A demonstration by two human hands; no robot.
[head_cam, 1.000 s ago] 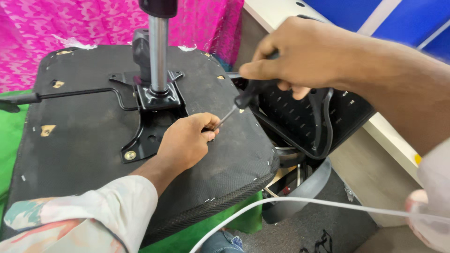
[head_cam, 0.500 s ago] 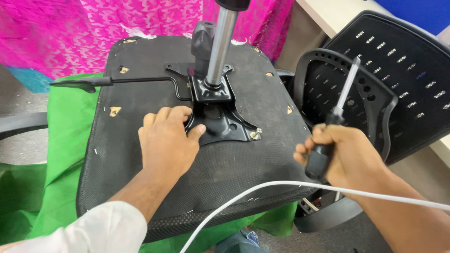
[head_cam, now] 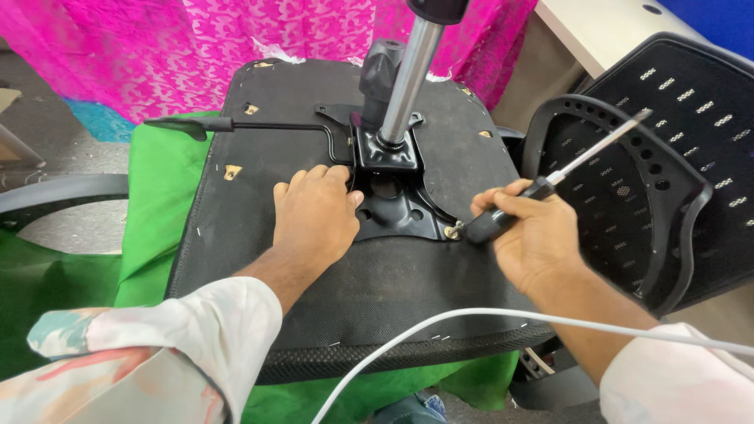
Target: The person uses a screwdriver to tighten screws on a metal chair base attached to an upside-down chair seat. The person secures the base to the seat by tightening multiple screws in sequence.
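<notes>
**Screwdriver reversed in the right hand, bolt just off its handle end**

Nearest the camera, one white cable point(head_cam: 471, 322) crossed the lower frame in front of both sleeves; behind it lay the upturned seat base point(head_cam: 259, 196), black, resting on a green cloth point(head_cam: 153, 188). The left hand point(head_cam: 314, 216) lay palm-down on the seat, fingers together and slightly curled, their tips touching the left edge of the black mounting plate point(head_cam: 400, 212); it clasped nothing. The right hand point(head_cam: 534, 235) was closed around the black handle of one screwdriver point(head_cam: 550, 182); the tool's long axis ran from lower left to upper right, with the handle end toward the plate and the metal shaft pointing away, up over the mesh backrest point(head_cam: 675, 157). One brass-coloured bolt point(head_cam: 452, 231) showed at the plate's right corner, just beside the handle end and just left of the right fingers; the right hand was clearly the nearer of the two. Further off, one chrome gas column point(head_cam: 404, 78) rose tilted from the plate; one lever point(head_cam: 236, 126) stretched left; a pink cloth point(head_cam: 196, 47) hung behind.
</notes>
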